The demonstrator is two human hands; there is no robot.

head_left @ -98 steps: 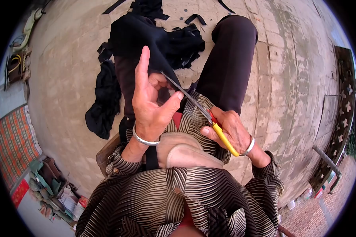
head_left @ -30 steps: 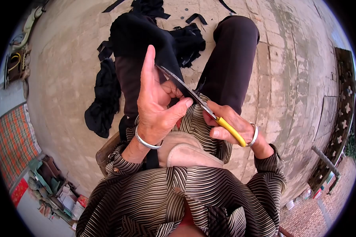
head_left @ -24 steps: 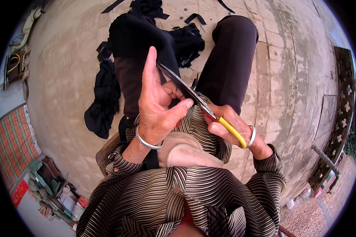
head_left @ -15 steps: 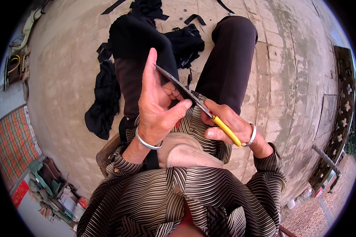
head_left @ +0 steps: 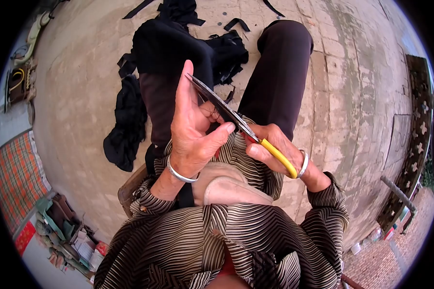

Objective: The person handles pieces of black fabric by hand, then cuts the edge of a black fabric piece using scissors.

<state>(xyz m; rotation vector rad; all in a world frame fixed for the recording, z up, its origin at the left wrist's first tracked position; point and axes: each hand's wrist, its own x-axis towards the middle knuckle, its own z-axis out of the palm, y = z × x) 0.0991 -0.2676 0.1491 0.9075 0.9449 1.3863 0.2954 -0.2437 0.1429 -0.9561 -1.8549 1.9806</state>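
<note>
In the head view, my right hand (head_left: 275,144) grips a pair of scissors by its yellow handle (head_left: 279,156). The dark, worn blades (head_left: 217,102) slant up and left across my left hand (head_left: 193,127), the tip beside its raised index finger. My left thumb points toward the blades and the other fingers curl inward. Fine dark threads (head_left: 215,111) show by those curled fingers; what they hold is mostly hidden behind the blades. Black cloth (head_left: 166,45) drapes over my left knee.
More black cloth (head_left: 126,123) lies on the paved ground left of my leg, and another piece (head_left: 229,55) between my knees. Cut black strips (head_left: 237,24) are scattered beyond. A plaid cloth (head_left: 19,178) hangs at far left, and cluttered items (head_left: 67,231) stand below it.
The scissors have turned slightly, so more of the yellow handle's curve shows. Their tip has shifted a little up and left. My left hand is nearly still.
</note>
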